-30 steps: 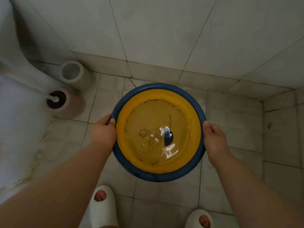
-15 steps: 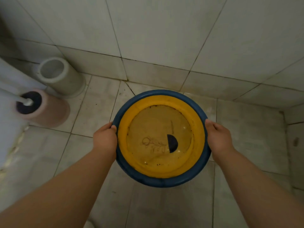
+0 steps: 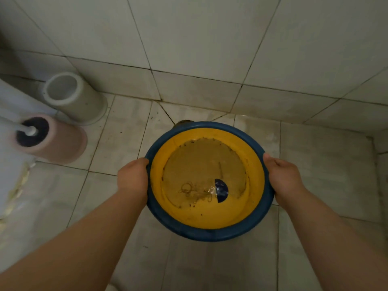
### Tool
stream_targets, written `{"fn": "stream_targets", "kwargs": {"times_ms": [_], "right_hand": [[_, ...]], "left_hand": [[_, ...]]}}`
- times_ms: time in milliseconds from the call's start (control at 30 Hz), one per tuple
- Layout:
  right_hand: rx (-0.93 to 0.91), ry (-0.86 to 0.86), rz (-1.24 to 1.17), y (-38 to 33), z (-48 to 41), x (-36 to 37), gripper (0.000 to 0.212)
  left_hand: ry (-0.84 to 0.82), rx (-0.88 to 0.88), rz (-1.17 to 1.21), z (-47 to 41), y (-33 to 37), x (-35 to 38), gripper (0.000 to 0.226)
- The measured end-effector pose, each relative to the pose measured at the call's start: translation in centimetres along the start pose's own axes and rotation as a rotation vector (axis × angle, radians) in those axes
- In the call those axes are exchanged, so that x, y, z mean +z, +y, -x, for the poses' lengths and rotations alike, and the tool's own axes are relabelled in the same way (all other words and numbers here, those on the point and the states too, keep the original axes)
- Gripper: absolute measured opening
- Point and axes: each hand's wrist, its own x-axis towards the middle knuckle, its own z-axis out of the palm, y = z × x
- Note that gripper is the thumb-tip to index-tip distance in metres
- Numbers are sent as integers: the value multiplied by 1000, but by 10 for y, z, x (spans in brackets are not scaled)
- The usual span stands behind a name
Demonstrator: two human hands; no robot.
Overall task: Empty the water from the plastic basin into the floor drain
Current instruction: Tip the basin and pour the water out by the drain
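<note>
Since half a second ago the plastic basin (image 3: 201,235) sits farther right and lower in view, carried out over the floor tiles (image 3: 117,148), and a dark sliver of the floor drain (image 3: 184,122) now peeks out just past its far rim. The left hand (image 3: 133,177) grips the basin's left rim and the right hand (image 3: 283,177) grips the right rim. Both thumbs lie along the top edge, and the fingers are hidden underneath.

The basin is blue outside and yellow inside. It holds shallow, murky water (image 3: 201,162) that covers the bottom, with dark specks along the waterline. A dark blue half-round sticker (image 3: 221,190) shows through the water near the right side.

To the left, a pink toilet brush holder (image 3: 60,143) stands on the floor with a white brush handle (image 3: 12,123) rising from its dark opening. Just behind it is a white cylindrical holder (image 3: 79,101), with nothing visible inside. A white toilet (image 3: 10,175) fills the left edge, and tiled walls (image 3: 210,38) meet the floor beyond the basin.
</note>
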Motion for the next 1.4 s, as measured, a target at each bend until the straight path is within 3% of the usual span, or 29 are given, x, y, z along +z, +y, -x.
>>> {"fn": "stream_targets", "kwargs": {"times_ms": [133, 333, 600, 1400], "right_hand": [[25, 15, -20, 0, -2, -3, 29], [61, 25, -57, 1, -3, -6, 25], [71, 20, -103, -2, -6, -7, 25], [106, -5, -194, -12, -12, 2, 17]], "left_hand": [[4, 23, -9, 0, -4, 2, 27], [-42, 84, -31, -4, -7, 4, 14], [-50, 101, -21, -9, -8, 5, 13], [-93, -95, 103, -38, -22, 1, 25]]}}
